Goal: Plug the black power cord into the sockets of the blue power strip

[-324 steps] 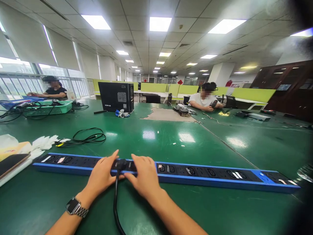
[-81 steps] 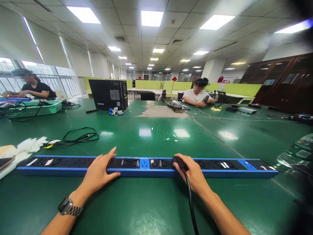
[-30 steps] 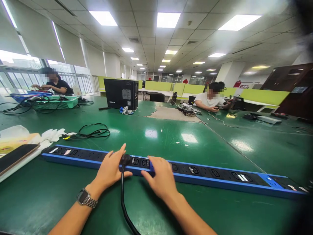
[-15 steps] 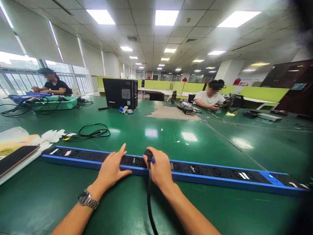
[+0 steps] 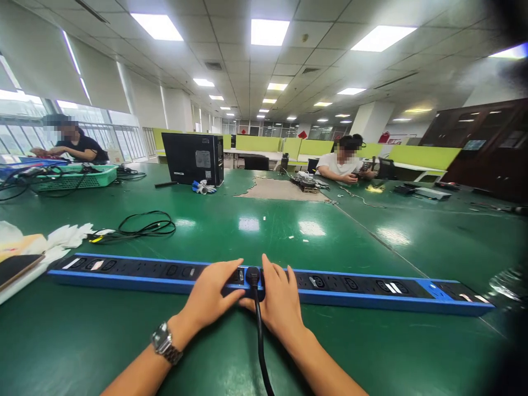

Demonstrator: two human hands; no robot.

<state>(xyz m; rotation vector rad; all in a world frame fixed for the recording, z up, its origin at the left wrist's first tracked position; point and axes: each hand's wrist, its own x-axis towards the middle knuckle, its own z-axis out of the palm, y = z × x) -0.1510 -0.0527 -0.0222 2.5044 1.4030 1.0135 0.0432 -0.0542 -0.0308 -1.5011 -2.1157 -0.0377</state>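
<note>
Black plug (image 5: 253, 275) — on power strip (image 5: 363, 301)

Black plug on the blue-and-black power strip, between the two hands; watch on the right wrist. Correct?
Not quite: the head view shows the watch on the left wrist. The rest stands: the black plug is on the blue-and-black power strip, between the left hand and right hand.

Your power strip (image 5: 325, 298) blue-edged and black-faced, your plug (image 5: 252, 275) and its cable (image 5: 260, 352) black, your watch (image 5: 164, 339) silver, the tabletop (image 5: 214, 225) before you green, a mint-green basket (image 5: 82, 182), a blue-and-white bundle (image 5: 204, 187)
</note>
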